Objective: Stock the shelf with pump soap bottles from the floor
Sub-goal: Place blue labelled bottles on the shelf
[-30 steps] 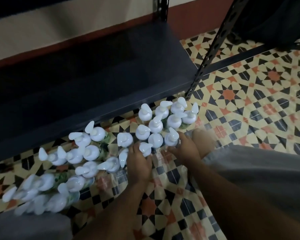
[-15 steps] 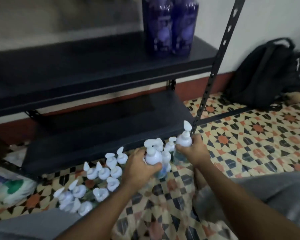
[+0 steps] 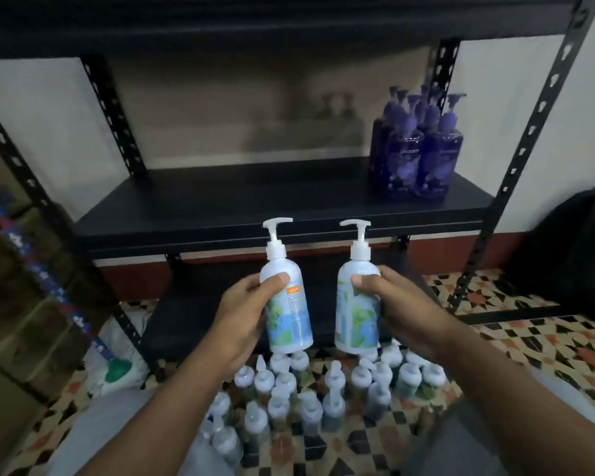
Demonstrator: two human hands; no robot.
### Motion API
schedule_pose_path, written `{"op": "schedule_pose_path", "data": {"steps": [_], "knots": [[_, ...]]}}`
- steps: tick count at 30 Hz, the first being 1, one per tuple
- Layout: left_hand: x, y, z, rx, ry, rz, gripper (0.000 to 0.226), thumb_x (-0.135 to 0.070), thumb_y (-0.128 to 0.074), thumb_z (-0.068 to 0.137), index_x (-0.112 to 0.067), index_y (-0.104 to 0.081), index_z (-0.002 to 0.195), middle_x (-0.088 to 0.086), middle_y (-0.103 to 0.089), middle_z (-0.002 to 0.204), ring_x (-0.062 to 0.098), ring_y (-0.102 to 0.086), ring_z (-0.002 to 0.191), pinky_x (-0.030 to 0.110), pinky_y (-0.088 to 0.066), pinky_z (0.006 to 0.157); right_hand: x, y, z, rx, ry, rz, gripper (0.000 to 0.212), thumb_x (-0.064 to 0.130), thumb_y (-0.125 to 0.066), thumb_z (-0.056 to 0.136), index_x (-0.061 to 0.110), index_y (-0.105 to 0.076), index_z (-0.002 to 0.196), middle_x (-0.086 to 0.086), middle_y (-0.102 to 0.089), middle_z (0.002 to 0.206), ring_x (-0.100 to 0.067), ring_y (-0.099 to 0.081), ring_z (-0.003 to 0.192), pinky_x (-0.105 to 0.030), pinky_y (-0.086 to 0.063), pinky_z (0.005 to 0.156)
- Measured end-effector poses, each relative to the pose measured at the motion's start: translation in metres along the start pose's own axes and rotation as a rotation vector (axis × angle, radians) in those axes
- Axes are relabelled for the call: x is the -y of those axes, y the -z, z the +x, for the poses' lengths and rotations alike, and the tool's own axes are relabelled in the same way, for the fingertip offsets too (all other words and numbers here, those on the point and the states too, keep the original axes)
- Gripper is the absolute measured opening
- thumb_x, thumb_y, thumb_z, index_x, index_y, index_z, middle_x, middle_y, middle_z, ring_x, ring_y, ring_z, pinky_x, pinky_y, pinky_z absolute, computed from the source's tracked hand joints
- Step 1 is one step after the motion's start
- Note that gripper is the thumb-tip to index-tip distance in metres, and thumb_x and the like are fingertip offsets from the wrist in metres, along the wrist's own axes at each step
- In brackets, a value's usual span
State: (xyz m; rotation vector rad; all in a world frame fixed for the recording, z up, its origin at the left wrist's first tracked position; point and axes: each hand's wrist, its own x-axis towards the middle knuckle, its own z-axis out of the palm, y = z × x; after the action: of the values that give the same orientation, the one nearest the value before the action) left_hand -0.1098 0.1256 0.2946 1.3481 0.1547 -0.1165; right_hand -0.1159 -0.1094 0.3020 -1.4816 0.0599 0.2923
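My left hand (image 3: 243,312) grips a white pump soap bottle (image 3: 287,300) with a green-and-blue label, held upright in the air. A second matching bottle (image 3: 357,304) is gripped upright by my right hand (image 3: 397,309). Both bottles hang just in front of and below the front edge of the black shelf board (image 3: 255,204). Under my hands, several more white-pump bottles (image 3: 310,396) stand clustered on the tiled floor.
Several purple pump bottles (image 3: 418,149) stand at the right end of the same shelf board. Black perforated uprights (image 3: 526,142) frame the shelf. Cardboard boxes (image 3: 18,304) and a plastic bag (image 3: 114,359) lie at the left, a dark backpack (image 3: 577,255) at the right.
Both hands have lifted a bottle each from the floor cluster up to shelf-edge height. The view has tilted up from the floor to the shelf.
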Motion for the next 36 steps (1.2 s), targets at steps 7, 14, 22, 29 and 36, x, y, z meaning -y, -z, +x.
{"op": "schedule_pose_path", "data": {"steps": [7, 14, 22, 29, 36], "knots": [[0.02, -0.003, 0.004, 0.013, 0.129, -0.141, 0.056, -0.052, -0.069, 0.073, -0.013, -0.073, 0.113, 0.012, -0.077, 0.104, 0.024, -0.074, 0.088, 0.039, -0.059, 0.077, -0.02, -0.045, 0.016, -0.034, -0.086, 0.29, 0.052, 0.049, -0.069, 0.083, 0.009, -0.073, 0.116, -0.014, -0.076, 0.109, -0.028, -0.074, 0.102, -0.049, -0.059, 0.087], [0.016, -0.008, 0.011, 0.108, 0.182, -0.236, 0.064, -0.062, -0.051, 0.09, -0.004, -0.07, 0.108, 0.012, -0.07, 0.093, 0.03, -0.067, 0.073, 0.039, -0.054, 0.064, -0.026, -0.046, 0.031, -0.062, -0.103, 0.414, 0.068, 0.071, -0.061, 0.082, 0.018, -0.067, 0.124, -0.018, -0.069, 0.102, -0.033, -0.069, 0.09, -0.055, -0.056, 0.094], [0.023, -0.002, 0.015, 0.098, 0.047, -0.14, 0.036, -0.009, -0.054, 0.097, -0.022, -0.064, 0.129, 0.013, -0.074, 0.112, 0.027, -0.072, 0.098, 0.04, -0.06, 0.074, -0.031, -0.039, 0.031, -0.023, -0.001, 0.249, 0.031, 0.009, -0.063, 0.091, 0.007, -0.058, 0.122, -0.012, -0.069, 0.098, -0.023, -0.073, 0.084, -0.041, -0.059, 0.072], [0.03, 0.001, 0.01, -0.022, -0.035, 0.038, 0.039, -0.027, -0.08, 0.075, -0.014, -0.071, 0.11, 0.013, -0.075, 0.1, 0.023, -0.074, 0.086, 0.038, -0.06, 0.068, -0.038, -0.04, 0.028, -0.096, 0.065, 0.072, 0.05, 0.028, -0.077, 0.07, 0.017, -0.064, 0.117, -0.015, -0.072, 0.11, -0.032, -0.073, 0.099, -0.053, -0.06, 0.086], [0.034, -0.003, -0.003, -0.063, -0.165, 0.161, 0.044, -0.023, -0.078, 0.087, -0.03, -0.056, 0.125, 0.0, -0.072, 0.11, 0.017, -0.076, 0.092, 0.04, -0.063, 0.076, -0.033, -0.042, 0.018, -0.163, 0.08, 0.046, 0.039, 0.018, -0.079, 0.083, 0.015, -0.061, 0.117, -0.012, -0.072, 0.107, -0.024, -0.074, 0.092, -0.032, -0.06, 0.07]]}}
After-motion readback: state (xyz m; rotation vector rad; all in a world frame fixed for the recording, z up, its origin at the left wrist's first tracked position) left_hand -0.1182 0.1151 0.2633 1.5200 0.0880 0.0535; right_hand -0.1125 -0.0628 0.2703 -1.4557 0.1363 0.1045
